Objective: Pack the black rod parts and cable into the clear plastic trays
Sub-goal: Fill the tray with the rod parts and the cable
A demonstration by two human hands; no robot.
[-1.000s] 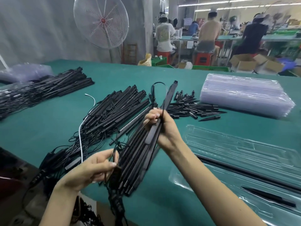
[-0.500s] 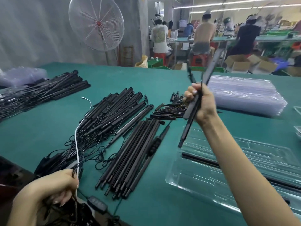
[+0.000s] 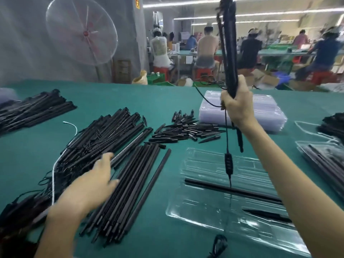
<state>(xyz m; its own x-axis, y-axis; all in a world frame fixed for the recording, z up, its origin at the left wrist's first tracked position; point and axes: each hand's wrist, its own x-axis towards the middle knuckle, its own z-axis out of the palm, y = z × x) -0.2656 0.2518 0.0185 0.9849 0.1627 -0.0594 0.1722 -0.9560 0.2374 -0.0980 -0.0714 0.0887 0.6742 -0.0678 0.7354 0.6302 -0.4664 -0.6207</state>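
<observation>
So far left of the frame there's a big heap of black rods (image 3: 104, 138) with tangled wires, and the left hand (image 3: 93, 185) is flat and relaxed, fingers spread on the loose bundle of rods (image 3: 130, 192) lying lower centre, not gripping anything. Further right, the clear tray (image 3: 214, 207) on the green table (image 3: 167, 97) has only a long rod (image 3: 232, 190) and one shorter piece in it, so I'd say packing is barely started. The right hand (image 3: 235, 103) is up high, clenched around a rod set (image 3: 229, 58), its cable (image 3: 227, 157) dangling over the tray. Far right, a filled tray (image 3: 323, 161) looks done. Plenty of open table around the tray's near edge, though the spike pile (image 3: 184, 127) crowds its far side.
</observation>
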